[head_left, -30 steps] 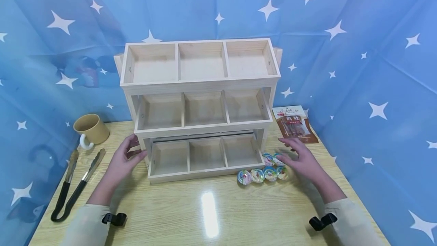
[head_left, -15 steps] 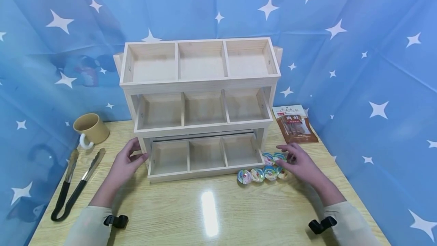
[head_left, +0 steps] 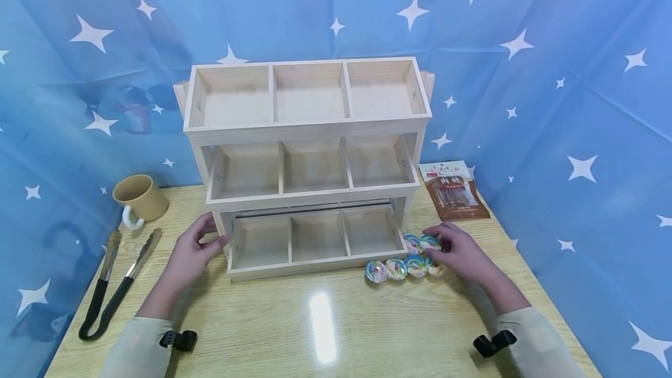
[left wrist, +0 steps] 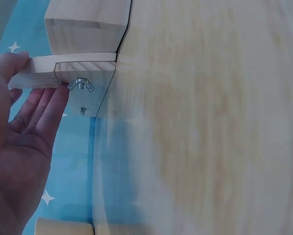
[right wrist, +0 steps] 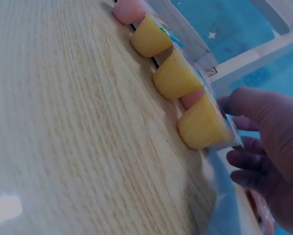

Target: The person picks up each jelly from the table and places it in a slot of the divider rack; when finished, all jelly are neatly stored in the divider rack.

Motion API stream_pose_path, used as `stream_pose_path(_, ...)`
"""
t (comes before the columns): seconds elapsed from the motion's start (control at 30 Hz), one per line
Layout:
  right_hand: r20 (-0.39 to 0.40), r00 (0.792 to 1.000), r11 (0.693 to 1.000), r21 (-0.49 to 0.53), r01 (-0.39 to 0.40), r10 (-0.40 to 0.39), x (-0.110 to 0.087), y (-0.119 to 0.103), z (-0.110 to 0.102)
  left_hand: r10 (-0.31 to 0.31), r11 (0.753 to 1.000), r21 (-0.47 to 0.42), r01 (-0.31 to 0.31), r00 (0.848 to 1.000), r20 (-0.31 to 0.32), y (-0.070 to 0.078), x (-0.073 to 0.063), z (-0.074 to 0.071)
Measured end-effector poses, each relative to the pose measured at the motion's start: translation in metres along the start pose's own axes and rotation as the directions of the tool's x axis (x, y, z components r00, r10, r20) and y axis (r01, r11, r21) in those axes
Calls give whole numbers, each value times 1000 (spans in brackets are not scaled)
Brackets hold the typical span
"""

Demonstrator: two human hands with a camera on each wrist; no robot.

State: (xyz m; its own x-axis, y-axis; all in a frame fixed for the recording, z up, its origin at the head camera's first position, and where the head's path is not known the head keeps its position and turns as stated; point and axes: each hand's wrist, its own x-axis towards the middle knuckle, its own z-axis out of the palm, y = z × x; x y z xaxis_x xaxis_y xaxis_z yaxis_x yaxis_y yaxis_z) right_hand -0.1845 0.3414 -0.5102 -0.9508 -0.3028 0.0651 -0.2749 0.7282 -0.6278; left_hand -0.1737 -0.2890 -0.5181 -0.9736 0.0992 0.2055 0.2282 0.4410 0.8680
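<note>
A three-tier wooden rack (head_left: 310,127) stands against the backdrop, each tier divided into compartments. My left hand (head_left: 191,252) is at its lower left side; in the left wrist view the thumb lies on one face of a wooden leg (left wrist: 33,78) and the fingers on the other, beside a wing nut (left wrist: 80,84). Several small jelly cups (head_left: 396,269) with printed lids sit at the rack's lower right corner. Over the rightmost ones my right hand (head_left: 462,252) bends its fingers loosely; in the right wrist view the thumb is right at the lid of a yellow jelly cup (right wrist: 201,125).
A tan mug (head_left: 144,198) stands on the left, with black-handled tongs (head_left: 118,299) lying in front of it. Behind the right hand lies a brown snack packet (head_left: 455,194). A starry blue cloth (head_left: 567,74) walls the table (head_left: 262,331) at the back and sides.
My right hand has lowered and moved slightly left over the jelly cups, its fingers drawing closer together. My left hand has shifted slightly right against the rack. The rack stays put.
</note>
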Motion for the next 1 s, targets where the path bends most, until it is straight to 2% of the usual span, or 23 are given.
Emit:
stream_pose_path(0.27, 18, 1000, 1000, -18, -22, 22, 4, 0, -1, -29, 1000, 5, 29, 1000, -1, 2, -1, 1)
stream_pose_path(0.5, -41, 999, 998, -66, 24, -27, 4, 1, 3, -33, 999, -11, 33, 999, 2, 1, -1, 0)
stream_pose_path(0.7, -44, 998, 995, -87, 41, -45, 4, 2, 1, -54, 999, -10, 54, 999, 5, 4, -2, -1)
stream_pose_path(1.0, -66, 997, 992, -118, 37, -45, 4, 7, 2, -53, 999, 1, 53, 998, 14, 3, -1, 0)
